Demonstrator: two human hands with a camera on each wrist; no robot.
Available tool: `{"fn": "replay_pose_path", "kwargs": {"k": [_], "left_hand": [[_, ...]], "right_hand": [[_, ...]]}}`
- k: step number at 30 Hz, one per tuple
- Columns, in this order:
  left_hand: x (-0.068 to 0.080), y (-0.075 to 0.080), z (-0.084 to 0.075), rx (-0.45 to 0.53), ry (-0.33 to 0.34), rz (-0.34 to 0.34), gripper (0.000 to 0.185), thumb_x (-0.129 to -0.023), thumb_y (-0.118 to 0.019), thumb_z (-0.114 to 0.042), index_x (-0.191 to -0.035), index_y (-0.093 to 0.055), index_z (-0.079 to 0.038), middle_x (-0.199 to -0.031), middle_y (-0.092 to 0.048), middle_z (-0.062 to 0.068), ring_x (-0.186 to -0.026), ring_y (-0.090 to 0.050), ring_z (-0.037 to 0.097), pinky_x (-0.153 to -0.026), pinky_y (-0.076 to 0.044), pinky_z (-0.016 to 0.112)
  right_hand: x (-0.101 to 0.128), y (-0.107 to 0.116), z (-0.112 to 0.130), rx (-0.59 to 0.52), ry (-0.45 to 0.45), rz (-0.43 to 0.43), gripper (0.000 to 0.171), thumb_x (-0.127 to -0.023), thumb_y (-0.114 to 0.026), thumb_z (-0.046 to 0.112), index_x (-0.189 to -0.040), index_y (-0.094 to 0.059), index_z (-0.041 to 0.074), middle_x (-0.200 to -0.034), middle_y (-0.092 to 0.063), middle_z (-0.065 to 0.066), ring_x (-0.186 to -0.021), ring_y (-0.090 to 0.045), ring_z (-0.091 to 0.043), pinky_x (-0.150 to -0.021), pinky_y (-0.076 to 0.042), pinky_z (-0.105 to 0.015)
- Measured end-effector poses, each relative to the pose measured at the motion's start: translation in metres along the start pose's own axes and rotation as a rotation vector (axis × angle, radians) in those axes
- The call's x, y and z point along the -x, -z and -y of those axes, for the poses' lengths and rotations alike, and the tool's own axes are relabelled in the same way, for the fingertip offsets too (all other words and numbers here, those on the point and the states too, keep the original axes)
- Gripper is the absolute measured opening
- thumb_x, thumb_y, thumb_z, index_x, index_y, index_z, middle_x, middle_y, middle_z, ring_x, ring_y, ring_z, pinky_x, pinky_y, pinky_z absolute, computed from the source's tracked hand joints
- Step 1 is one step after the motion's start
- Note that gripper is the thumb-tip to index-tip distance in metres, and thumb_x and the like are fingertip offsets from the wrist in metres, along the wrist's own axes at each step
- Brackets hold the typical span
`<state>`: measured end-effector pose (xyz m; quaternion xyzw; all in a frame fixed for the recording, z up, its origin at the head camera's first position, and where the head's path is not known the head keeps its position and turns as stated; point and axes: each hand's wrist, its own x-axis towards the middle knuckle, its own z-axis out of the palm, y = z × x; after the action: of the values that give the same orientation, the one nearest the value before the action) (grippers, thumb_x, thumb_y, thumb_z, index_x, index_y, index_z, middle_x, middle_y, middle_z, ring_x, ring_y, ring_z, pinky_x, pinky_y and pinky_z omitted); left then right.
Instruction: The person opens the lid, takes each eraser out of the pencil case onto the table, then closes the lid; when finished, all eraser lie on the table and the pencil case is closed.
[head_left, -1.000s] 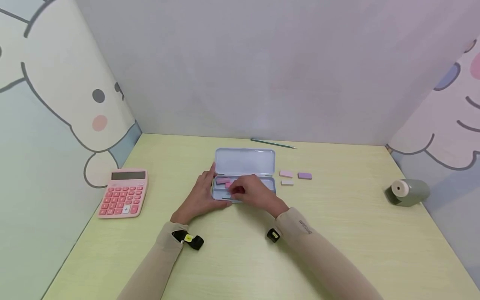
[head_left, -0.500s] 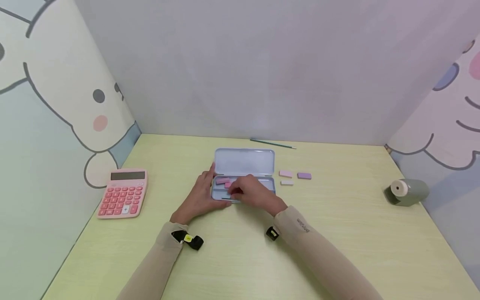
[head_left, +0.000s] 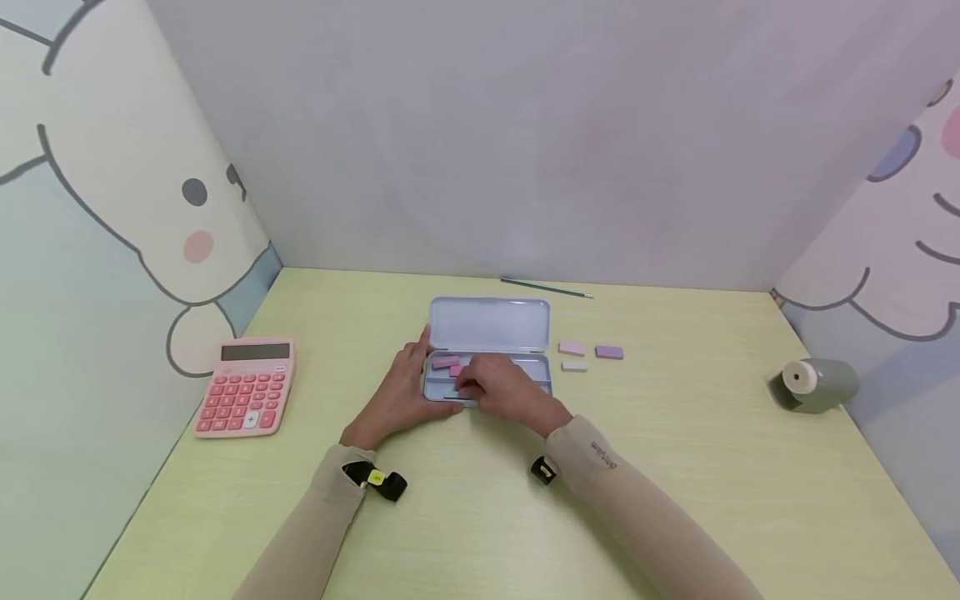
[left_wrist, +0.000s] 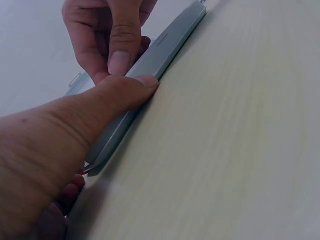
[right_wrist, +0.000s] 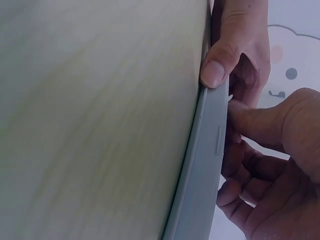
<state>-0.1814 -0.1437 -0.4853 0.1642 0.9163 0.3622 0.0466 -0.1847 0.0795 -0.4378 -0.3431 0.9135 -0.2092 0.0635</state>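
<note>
A pale blue pencil case (head_left: 489,323) lies with its lid tipped back. My left hand (head_left: 405,387) grips its left end, the thumb pressing the front edge, as the left wrist view confirms. Over the case's front compartment, my right hand (head_left: 510,388) reaches in with bent fingers; its fingertips are hidden, so whether they pinch anything is unclear. A mauve-pink block (head_left: 446,362), perhaps an eraser, and a brighter pink one (head_left: 456,371) sit in the rear compartment. Beside the right fingers, a thin dark rod (head_left: 453,397) shows along the front compartment.
Right of the case lie a light pink block (head_left: 572,347), a purple block (head_left: 609,352) and a white block (head_left: 574,366). Behind is a green pencil (head_left: 547,287). A pink calculator (head_left: 246,387) stands left; a grey-green device, perhaps a sharpener (head_left: 813,385), stands far right.
My right hand has shifted very slightly down, its knuckles lower over the case. The left hand, the case and the loose blocks stay where they were.
</note>
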Motion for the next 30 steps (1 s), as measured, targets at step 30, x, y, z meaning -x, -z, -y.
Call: {"fn": "replay_pose_path", "kwargs": {"k": [30], "left_hand": [[0.001,-0.001,0.001,-0.007,-0.015,-0.005,0.139,-0.078,-0.095,-0.049,-0.175,0.000,-0.017,-0.159,-0.044,0.014,-0.143,-0.042,0.033,-0.121,-0.045,0.057]], "right_hand": [[0.013,0.010,-0.008,-0.297,-0.068,-0.100,0.005,-0.107,-0.064,0.012,-0.110,-0.067,0.011,-0.100,-0.075,-0.005,-0.082,-0.058,-0.013,-0.077,-0.049,-0.024]]}}
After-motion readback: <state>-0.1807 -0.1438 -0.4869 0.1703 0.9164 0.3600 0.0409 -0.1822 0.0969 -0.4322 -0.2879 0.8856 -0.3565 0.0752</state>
